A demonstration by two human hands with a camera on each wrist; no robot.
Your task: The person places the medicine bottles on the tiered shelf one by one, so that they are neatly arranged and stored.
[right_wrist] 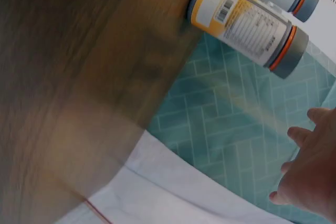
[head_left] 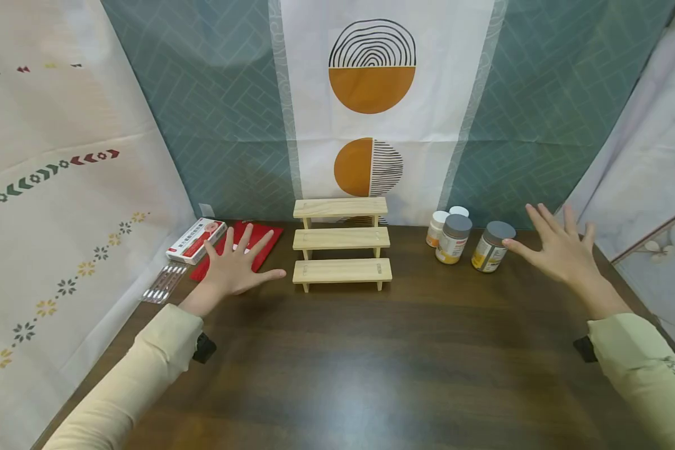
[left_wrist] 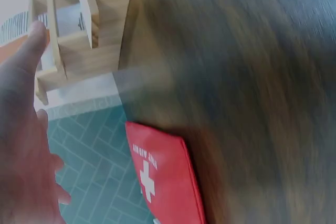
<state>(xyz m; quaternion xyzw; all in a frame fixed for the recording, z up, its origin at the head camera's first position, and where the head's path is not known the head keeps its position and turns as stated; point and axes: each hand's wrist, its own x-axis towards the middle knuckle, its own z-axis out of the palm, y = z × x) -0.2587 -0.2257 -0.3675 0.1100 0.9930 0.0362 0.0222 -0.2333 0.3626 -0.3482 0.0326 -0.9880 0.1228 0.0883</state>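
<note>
At far left on the dark wooden surface [head_left: 337,350] lies a clear pack of swabs [head_left: 164,284], then a white-and-red cardboard box [head_left: 195,240], both with their long axes running from near left to far right. Beside the box lies a flat red pouch [left_wrist: 170,169] with a white cross, its long axis slanting the same way. My left hand [head_left: 233,269] is over it, fingers spread wide and holding nothing, thumb pointing right. Next, a pale wooden three-step stand [head_left: 342,239] rises away from me, its treads running left to right. To its right, two small white-capped bottles [head_left: 437,228] stand behind a grey-lidded, white-and-yellow jar [head_left: 453,240]. A second grey-lidded jar [head_left: 488,249] stands just right of that, upright, lid up, long axis vertical. My right hand [head_left: 565,253] is right of it, fingers apart and holding nothing. My thumb points left at this jar; I can't quite tell whether the tip touches it.
</note>
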